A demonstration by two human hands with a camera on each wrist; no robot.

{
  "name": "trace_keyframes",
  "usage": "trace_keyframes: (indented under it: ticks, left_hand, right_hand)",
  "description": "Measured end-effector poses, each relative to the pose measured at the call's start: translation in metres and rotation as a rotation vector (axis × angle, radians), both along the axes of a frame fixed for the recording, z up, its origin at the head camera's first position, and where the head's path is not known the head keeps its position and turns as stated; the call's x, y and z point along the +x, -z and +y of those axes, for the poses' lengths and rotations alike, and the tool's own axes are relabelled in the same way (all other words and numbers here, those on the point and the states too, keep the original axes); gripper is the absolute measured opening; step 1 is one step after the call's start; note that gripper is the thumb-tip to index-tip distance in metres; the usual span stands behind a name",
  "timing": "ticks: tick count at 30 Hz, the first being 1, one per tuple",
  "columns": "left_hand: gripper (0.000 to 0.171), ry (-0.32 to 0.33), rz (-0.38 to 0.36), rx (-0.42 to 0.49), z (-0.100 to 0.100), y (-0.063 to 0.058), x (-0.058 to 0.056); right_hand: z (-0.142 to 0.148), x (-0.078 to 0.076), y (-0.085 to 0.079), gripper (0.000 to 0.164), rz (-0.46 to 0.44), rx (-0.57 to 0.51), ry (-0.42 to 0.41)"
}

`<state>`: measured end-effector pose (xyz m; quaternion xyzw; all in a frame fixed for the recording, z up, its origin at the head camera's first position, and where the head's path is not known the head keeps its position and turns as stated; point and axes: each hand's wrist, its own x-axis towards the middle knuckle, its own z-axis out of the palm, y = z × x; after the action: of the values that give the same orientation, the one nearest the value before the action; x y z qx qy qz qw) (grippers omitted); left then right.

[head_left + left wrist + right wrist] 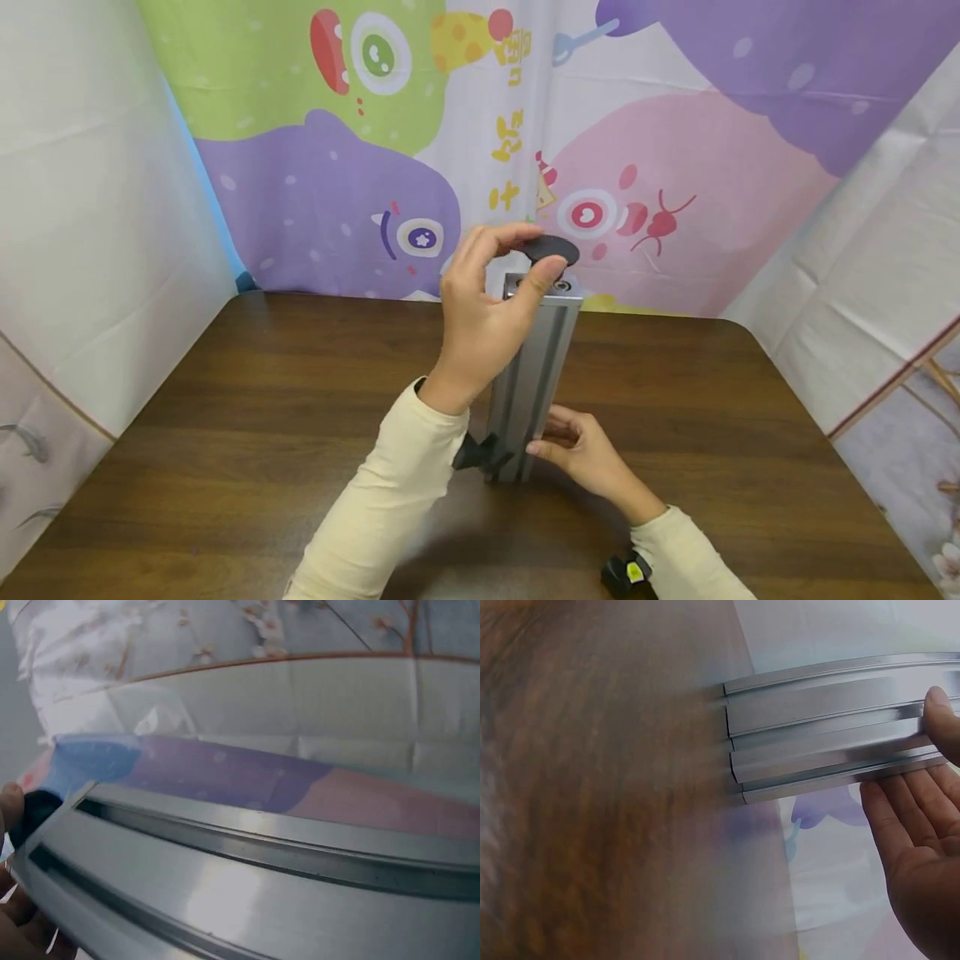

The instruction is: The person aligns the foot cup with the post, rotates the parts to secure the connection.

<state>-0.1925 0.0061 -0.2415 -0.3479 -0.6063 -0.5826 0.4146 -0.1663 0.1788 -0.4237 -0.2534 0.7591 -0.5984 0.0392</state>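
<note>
An aluminium profile [551,354] with long grooves stands upright on the table, leaning slightly in the head view. At its top end my left hand [486,325] pinches a black round levelling foot [553,248] between thumb and fingers. The foot's disc sits just above the end face, where a round hole shows; whether its stem is in a hole is hidden. Lower down, my right hand [592,458] grips the profile from the right side. In the right wrist view the thumb [943,724] lies on one face of the profile [817,720] and the fingers against another.
The brown wooden table [262,400] spreads out on all sides of the profile. Behind it hangs a cartoon-printed curtain [322,200], with pale cloth walls [82,167] at left and right. Black wrist devices [626,573] are strapped to both arms.
</note>
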Motion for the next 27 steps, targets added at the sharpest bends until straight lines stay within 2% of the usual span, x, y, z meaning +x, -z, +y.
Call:
trace_keyframes:
  ticks: [4,7,8,10,12,16,21,23,24,26,27]
  left_hand:
    - [0.030,0.423,-0.231,0.020,-0.004,0.000,-0.003]
    - [0.033,0.688,-0.376,0.045,-0.005,0.001,-0.005]
    - [0.035,0.754,-0.411,0.052,-0.005,0.001,-0.005]
    - [0.037,0.848,-0.439,0.060,-0.006,0.001,-0.007]
    - [0.038,0.908,-0.459,0.075,-0.006,0.001,-0.008]
    - [0.041,0.905,-0.484,0.097,-0.009,0.001,-0.010]
    - [0.043,0.847,-0.504,0.076,-0.012,0.000,-0.011]
    - [0.044,0.760,-0.465,0.039,-0.011,-0.002,-0.010]
    - [0.043,0.697,-0.431,0.018,-0.011,-0.003,-0.009]
    - [0.041,0.497,-0.318,-0.047,-0.010,-0.005,-0.006]
    - [0.040,0.372,-0.246,-0.084,-0.009,-0.005,-0.004]
  right_hand:
    - [0.002,0.001,0.001,0.039,0.039,0.006,0.011]
    - [0.002,0.001,0.001,0.038,0.049,0.006,0.014]
    - [0.002,0.002,0.001,0.038,0.047,0.006,0.012]
    - [0.002,0.002,0.002,0.038,0.045,0.004,0.009]
    - [0.001,0.002,0.002,0.039,0.046,0.003,0.008]
    - [-0.001,0.001,0.000,0.040,0.038,0.013,0.008]
    - [-0.001,0.001,0.001,0.041,0.024,0.033,0.017]
    - [-0.001,0.001,0.001,0.040,0.026,0.031,0.014]
    - [-0.001,0.001,0.001,0.040,0.027,0.030,0.012]
    - [-0.001,0.001,0.001,0.040,0.032,0.029,0.008]
    - [-0.001,0.001,0.001,0.039,0.036,0.030,0.006]
